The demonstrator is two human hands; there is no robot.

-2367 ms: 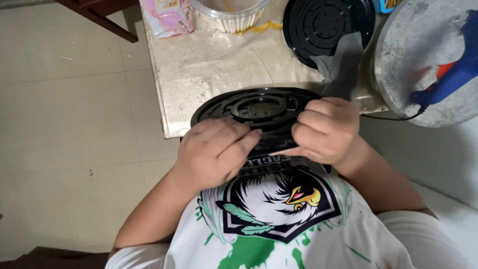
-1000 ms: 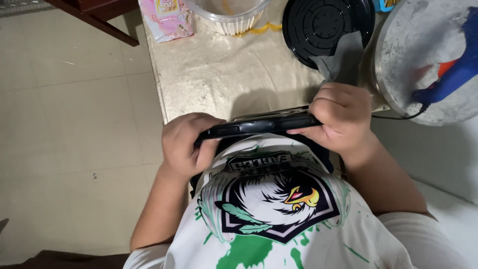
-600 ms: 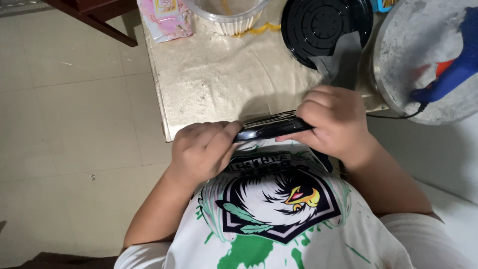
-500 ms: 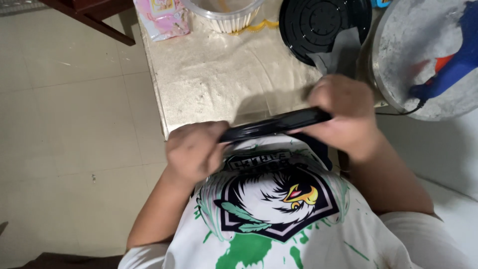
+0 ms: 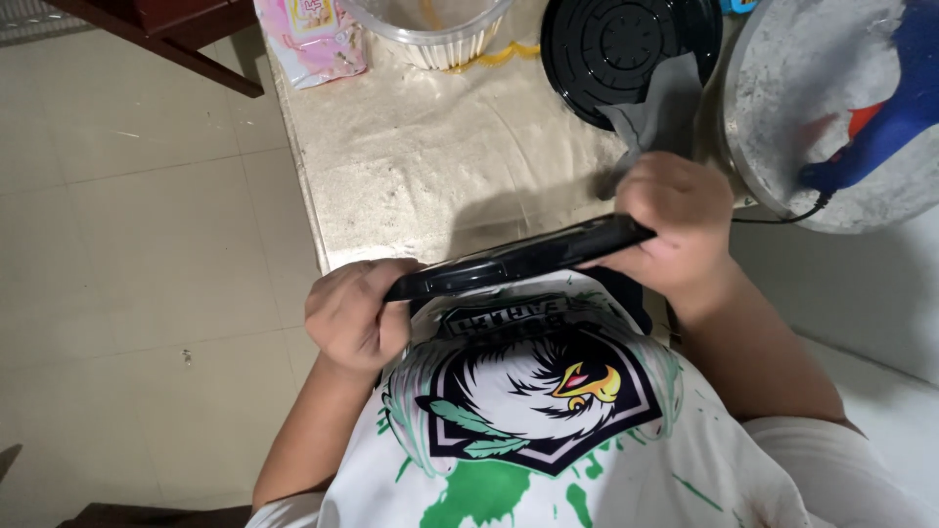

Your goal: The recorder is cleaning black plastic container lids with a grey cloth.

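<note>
A round black plastic disc [image 5: 518,259] is held edge-on over my chest, tilted so its right side is higher. My left hand [image 5: 354,315] grips its left rim. My right hand [image 5: 677,227] grips its right rim, near the table's front edge. Most of the disc's face is hidden from this angle. A second round black ribbed disc [image 5: 611,49] lies flat on the beige table [image 5: 421,166] at the back, with a grey cloth [image 5: 660,103] draped over its front right.
A clear plastic tub [image 5: 430,27] and a pink packet [image 5: 311,37] sit at the table's far edge. A large grey round slab [image 5: 812,108] with a blue tool [image 5: 885,98] and a black cord stands at right. Dark wooden furniture [image 5: 161,29] stands on the tiled floor.
The black disc lay flat at the table's edge under both hands; it has been lifted, turned on edge and now tilts with its right side raised.
</note>
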